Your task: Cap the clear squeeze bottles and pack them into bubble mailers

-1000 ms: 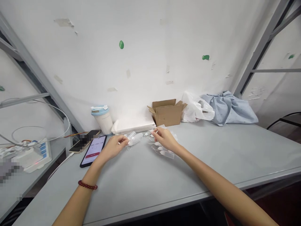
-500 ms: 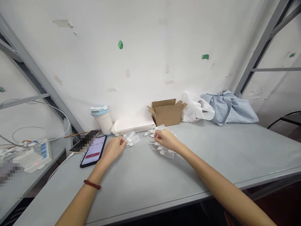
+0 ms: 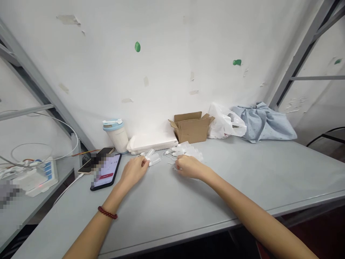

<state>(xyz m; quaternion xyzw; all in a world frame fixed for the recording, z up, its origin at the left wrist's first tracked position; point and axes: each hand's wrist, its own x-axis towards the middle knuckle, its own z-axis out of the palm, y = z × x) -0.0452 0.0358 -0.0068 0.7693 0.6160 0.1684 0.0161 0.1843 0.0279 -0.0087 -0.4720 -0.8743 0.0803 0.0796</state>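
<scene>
My left hand (image 3: 135,169), a red beaded bracelet on its wrist, rests on the grey table with thumb and fingers pinched together at a small cluster of clear plastic pieces with white ends and strings (image 3: 154,158). To the right, my right hand (image 3: 188,166) is closed, fingertips down, over the near side of a larger pile of the same pieces (image 3: 187,148). Thin white strings stick out left of its fingers. What the right fingertips pinch, if anything, is hidden, and the hand covers part of the pile.
Behind the pieces lie a stack of white sheets or bags (image 3: 151,142) and an open cardboard box (image 3: 192,130). Left are a cup with a blue lid (image 3: 118,136) and two phones, one showing a timer (image 3: 109,172). A white plastic bag (image 3: 226,124) and blue cloth (image 3: 264,124) stand right.
My right hand has moved down toward the near side of the pile, covering pieces that showed there. My left hand has shifted slightly right, closer over its cluster.
</scene>
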